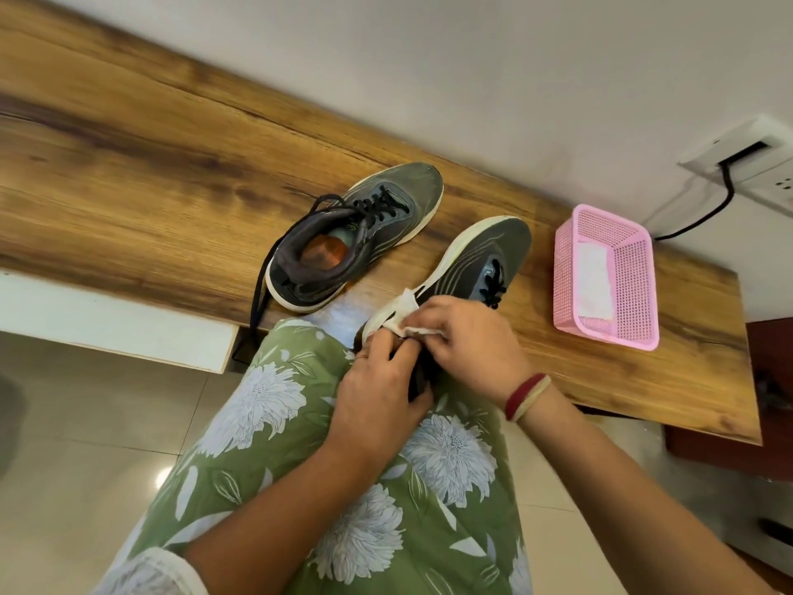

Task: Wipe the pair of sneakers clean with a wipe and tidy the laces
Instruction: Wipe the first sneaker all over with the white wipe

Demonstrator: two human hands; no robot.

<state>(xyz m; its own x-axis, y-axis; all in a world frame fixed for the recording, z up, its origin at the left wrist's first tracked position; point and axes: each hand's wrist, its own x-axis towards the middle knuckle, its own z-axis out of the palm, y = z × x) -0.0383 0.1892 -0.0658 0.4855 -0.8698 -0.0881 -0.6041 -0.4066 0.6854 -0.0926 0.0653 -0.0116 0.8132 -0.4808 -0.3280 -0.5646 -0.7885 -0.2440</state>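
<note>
Two gray sneakers are on a long wooden table (pixel 128 165) by a white wall (pixel 429 58).

The far sneaker (pixel 386 216) stands flat on its white sole, toe toward the wall. It is orange inside. Its black lace (pixel 259 289) is loose, and one end hangs down over the front edge of the table.

The near sneaker (pixel 485 255) is tipped onto its side, so its white sole faces left. Its toe lies on the table and its heel sticks out over the person's lap.

The left hand (pixel 377 392) holds the heel end, with its fingers (pixel 379 343) curled round the shoe. One finger has a thin ring (pixel 362 356).

The right hand (pixel 467 337) has its fingers (pixel 433 313) bent and pinching a crumpled white wipe (pixel 401 313). The wipe is pressed on the white sole edge near the heel. The right wrist has a red and cream bangle (pixel 525 395).

A pink plastic basket (pixel 643 259) sits on the table to the right of the shoes, apart from them. A flat white sheet (pixel 594 279) lies inside it.

The person's lap is covered in green cloth (pixel 300 423) with white flowers. The tiled floor (pixel 86 423) is pale and shiny. A black cable (pixel 708 216) runs from a white box (pixel 746 161) on the wall.
</note>
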